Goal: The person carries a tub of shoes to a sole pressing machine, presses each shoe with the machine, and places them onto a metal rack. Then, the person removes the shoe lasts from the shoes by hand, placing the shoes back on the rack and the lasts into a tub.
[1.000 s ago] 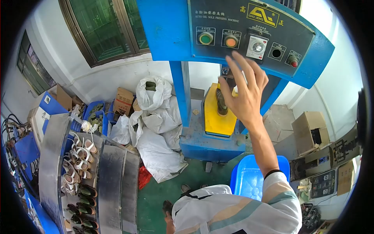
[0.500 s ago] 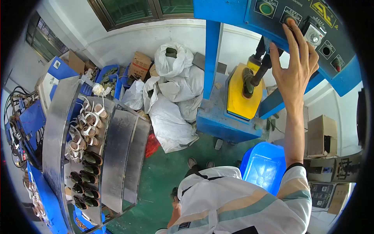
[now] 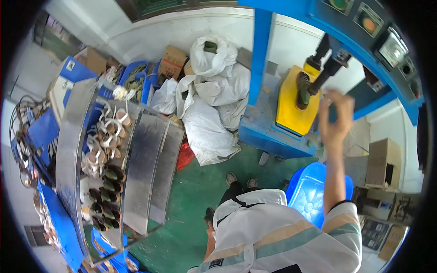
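Observation:
My right hand is in the air just right of the yellow plate of a blue press, blurred by motion. Its fingers are bent, thumb and fingertips apart, with nothing visible between them. On that plate a dark green shoe stands beneath the black press rod. My left hand hangs low beside my body, partly hidden by my shirt, and grips a dark shoe. Above the right hand, the control panel carries an orange button.
To the left, a metal rack bears white sandals and dark shoes. White sacks lie against the back wall. A blue tub sits by my right side, with a cardboard box beyond it.
My right hand has left the orange button on the panel and come down toward the yellow plate. The view has shifted slightly. The dark shoe remains in my left hand.

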